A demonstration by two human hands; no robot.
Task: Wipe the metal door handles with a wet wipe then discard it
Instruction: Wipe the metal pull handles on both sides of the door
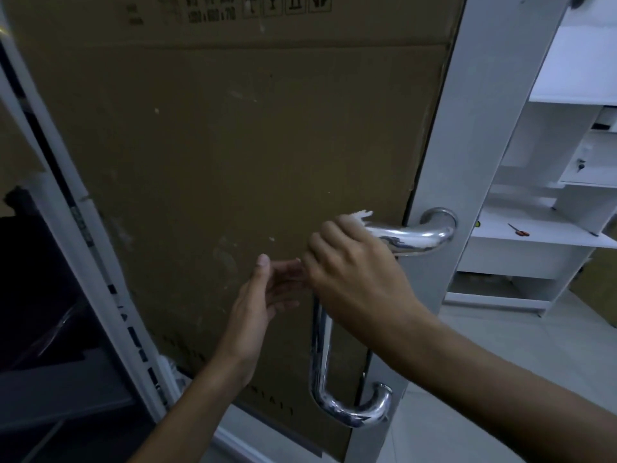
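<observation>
A large brown cardboard sheet (pixel 233 162) fills the middle of the frame, printed with handling symbols along the upper edge; a pale grey door frame (pixel 484 128) runs up beside it on the right; at the far right stand white shelves (pixel 551 235), with a small orange-handled tool (pixel 519 229) lying on one ledge; light floor tiles (pixel 534 345) spread across the lower right; the left side is dim, with a dark panel (pixel 40 279) behind another pale frame strip.
</observation>
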